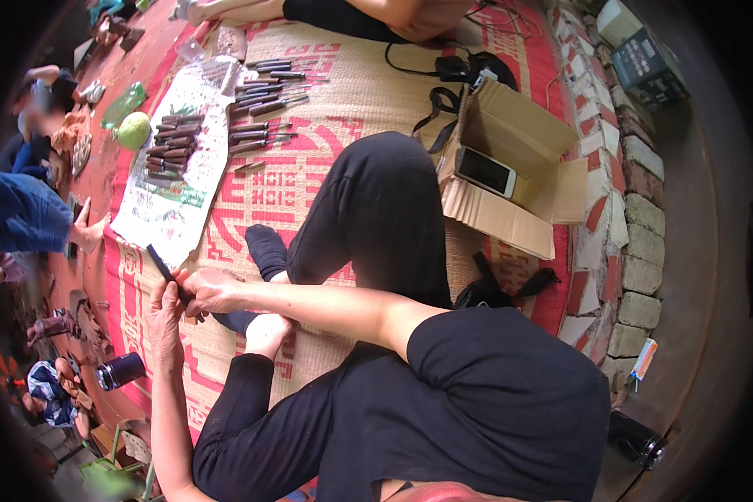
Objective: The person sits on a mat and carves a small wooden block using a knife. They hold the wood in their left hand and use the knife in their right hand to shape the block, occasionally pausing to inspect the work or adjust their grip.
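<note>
Both my hands meet at the mat's left side, around a slim dark stick-like piece [158,263] that points up and left. My left hand [166,305] pinches its lower part between thumb and fingers. My right hand [209,289] reaches across from the right, its curled fingers closed on the same end. What kind of piece it is cannot be made out. Beyond them, a pile of brown-handled slim tools [173,144] lies on a white printed sheet [176,224]. More such tools [263,107] lie in rows beside the sheet on the mat.
A woven red-and-tan mat [251,205] lies under me. To the right stands an open cardboard box [510,117] with a white phone [485,172] inside. A dark cylinder [120,371] lies left of my forearm. A green round fruit [133,130] and other people are at the far left.
</note>
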### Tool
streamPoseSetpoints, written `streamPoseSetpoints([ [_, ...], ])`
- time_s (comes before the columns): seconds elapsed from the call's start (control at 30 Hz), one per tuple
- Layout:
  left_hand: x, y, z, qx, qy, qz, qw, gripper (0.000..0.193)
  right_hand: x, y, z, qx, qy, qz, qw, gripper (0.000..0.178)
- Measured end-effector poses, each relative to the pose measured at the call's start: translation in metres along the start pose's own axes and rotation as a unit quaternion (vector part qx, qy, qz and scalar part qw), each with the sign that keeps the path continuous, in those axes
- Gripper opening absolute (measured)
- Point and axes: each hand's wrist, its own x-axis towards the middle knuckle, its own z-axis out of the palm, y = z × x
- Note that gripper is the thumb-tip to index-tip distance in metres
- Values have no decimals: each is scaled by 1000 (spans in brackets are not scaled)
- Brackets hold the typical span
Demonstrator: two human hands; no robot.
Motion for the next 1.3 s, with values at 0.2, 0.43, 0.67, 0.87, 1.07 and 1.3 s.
streamPoseSetpoints([
  [0.2, 9, 26, 18, -10, -42, 49, 998, 18, -43, -55, -39, -430, 96, -132, 888, 18],
  [0.43, -4, 17, -11, 59, 0, 18, 998, 14, -209, -158, -195, -315, 431, -241, 810, 15],
  [0.67, 2, -1, -7, 107, -37, -38, 993, 15, -341, -61, -342, -559, 342, 281, 701, 26],
  [0.87, -7, 6, -1, 144, -49, -46, 987, 14, -339, -6, -361, -601, 137, 449, 647, 30],
  [1.07, -4, 3, -1, 138, -58, -45, 988, 19, -339, 15, -365, -596, 168, 444, 647, 30],
  [1.3, 1, 0, -6, 120, -82, -45, 988, 19, -339, 16, -365, -584, 165, 428, 670, 28],
])
